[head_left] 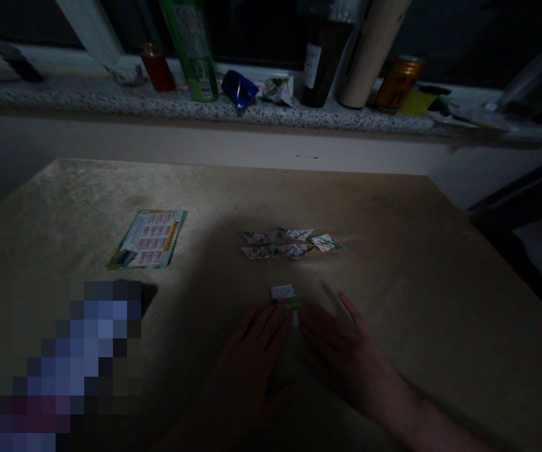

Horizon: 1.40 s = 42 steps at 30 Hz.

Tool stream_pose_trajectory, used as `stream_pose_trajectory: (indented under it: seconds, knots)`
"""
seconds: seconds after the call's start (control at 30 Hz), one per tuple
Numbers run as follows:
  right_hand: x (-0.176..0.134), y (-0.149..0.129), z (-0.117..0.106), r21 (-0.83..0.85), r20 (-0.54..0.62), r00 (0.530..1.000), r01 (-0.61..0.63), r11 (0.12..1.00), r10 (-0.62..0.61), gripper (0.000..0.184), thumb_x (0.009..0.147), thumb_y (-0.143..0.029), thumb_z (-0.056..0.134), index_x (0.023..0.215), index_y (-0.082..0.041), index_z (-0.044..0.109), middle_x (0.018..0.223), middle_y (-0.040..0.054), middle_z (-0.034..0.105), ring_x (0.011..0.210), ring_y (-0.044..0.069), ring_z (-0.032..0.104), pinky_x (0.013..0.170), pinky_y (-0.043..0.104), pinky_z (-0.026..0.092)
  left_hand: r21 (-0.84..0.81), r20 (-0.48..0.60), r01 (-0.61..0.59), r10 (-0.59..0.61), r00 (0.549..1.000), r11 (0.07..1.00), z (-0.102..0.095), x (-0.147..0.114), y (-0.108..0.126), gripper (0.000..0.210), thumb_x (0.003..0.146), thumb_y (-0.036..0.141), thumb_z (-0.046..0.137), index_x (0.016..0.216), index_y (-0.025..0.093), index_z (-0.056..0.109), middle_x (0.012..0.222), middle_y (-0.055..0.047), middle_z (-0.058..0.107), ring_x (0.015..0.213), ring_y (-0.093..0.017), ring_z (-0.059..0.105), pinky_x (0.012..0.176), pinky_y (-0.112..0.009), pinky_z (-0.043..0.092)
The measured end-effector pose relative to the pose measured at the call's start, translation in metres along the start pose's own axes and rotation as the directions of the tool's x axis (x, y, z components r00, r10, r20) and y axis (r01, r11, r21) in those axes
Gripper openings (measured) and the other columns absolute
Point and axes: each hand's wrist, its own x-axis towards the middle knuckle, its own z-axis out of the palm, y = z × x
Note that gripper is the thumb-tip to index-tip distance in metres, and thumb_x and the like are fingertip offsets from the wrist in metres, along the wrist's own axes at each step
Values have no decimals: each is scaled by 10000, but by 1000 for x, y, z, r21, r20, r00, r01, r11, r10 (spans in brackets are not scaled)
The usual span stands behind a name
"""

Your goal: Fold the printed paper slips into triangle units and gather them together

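Observation:
A small printed piece of paper (283, 292), partly green, lies near the middle of the table between my hands; its near part is partly covered. My left hand (255, 342) lies palm down with its fingers stretched, the fingertips touching the paper's left and near side. Just right of the paper is my right hand (341, 342), its fingers extended and one raised apart from the others. Whether it touches the paper I cannot tell. Beyond the hands, several folded paper triangles (259, 252) sit in two short rows, with a folded paper piece (328, 243) at their right end.
A stack of printed calendar sheets (151, 238) rests on the table (379, 207) at left. A pixelated patch hides the lower left. Along the granite sill (125, 103) stand a green box (193, 56), a dark bottle (320, 63), a cardboard tube (369, 56) and an orange can (399, 81).

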Motion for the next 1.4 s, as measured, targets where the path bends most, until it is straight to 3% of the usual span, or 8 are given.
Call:
stream_pose_trajectory:
  seconds: [0.2, 0.33, 0.43, 0.53, 0.8, 1.0, 1.23, 1.4]
  knots:
    - [1, 1, 0, 35, -28, 999, -19, 999, 20, 300, 899, -273, 502, 1181, -223, 590, 1182, 13, 652, 1210, 202, 502, 1159, 495, 99, -14, 19, -4, 4, 1000, 1000, -2, -1, 0, 798, 830, 513, 528, 1468, 217, 150, 1540, -51, 159, 1391, -252, 176, 1130, -458, 147]
    - [15, 19, -5, 148, -48, 999, 7, 989, 0, 273, 903, -225, 496, 1155, -256, 594, 1108, -16, 685, 1195, 189, 509, 1135, 499, 187, -20, 8, -15, 15, 1000, 1000, -2, 0, -1, 796, 833, 500, 529, 1468, 209, 147, 1538, -68, 166, 1390, -256, 180, 1131, -473, 137]
    - [30, 36, -2, 155, -30, 999, 16, 988, -11, 391, 897, -199, 477, 1288, -202, 488, 1305, 52, 558, 1271, 206, 425, 1099, 505, 260, -27, -11, -25, 25, 1000, 999, -3, 2, -3, 750, 847, 437, 526, 1460, 190, 172, 1524, -82, 215, 1386, -248, 197, 1134, -468, 139]
    - [40, 43, 6, 180, 36, 999, 25, 983, -32, 435, 894, -181, 464, 1329, -187, 446, 1373, 79, 487, 1319, 211, 357, 1100, 513, 241, -24, -24, -31, 30, 999, 999, -5, 5, -5, 639, 881, 357, 484, 1439, 176, 230, 1497, -82, 289, 1379, -223, 222, 1140, -451, 142]
    - [35, 40, 10, 220, 73, 997, -10, 975, -6, 416, 880, -226, 515, 1295, -229, 493, 1337, 69, 527, 1296, 211, 390, 1092, 512, 245, -77, -97, 39, -46, 994, 996, -9, 9, -5, 552, 892, 255, 465, 1410, 203, 281, 1469, -58, 349, 1343, -225, 304, 1117, -445, 236]
    - [31, 42, 13, 272, 3, 1000, 26, 962, -28, 295, 888, -297, 535, 1170, -230, 591, 1277, 62, 576, 1247, 222, 446, 1087, 516, 250, -179, -135, 105, -130, 982, 978, -11, 15, -10, 493, 937, 280, 417, 1408, 201, 292, 1437, -54, 402, 1314, -194, 350, 1086, -384, 313]
    - [30, 40, 18, 300, -87, 995, 64, 952, -40, 220, 859, -296, 583, 1058, -219, 635, 1162, 49, 646, 1164, 217, 519, 1076, 497, 276, -103, -147, 60, -75, 986, 993, -19, 32, -13, 360, 908, 310, 494, 1253, 208, 519, 1365, -39, 485, 1291, -205, 371, 1116, -425, 233]
    - [29, 41, 15, 323, -114, 993, 64, 944, -28, 192, 845, -303, 600, 1006, -211, 652, 1121, 33, 671, 1146, 203, 532, 1080, 474, 277, -100, -164, 37, -54, 985, 994, -21, 36, -16, 319, 840, 222, 591, 1159, 242, 593, 1355, -18, 495, 1270, -203, 388, 1086, -408, 266]
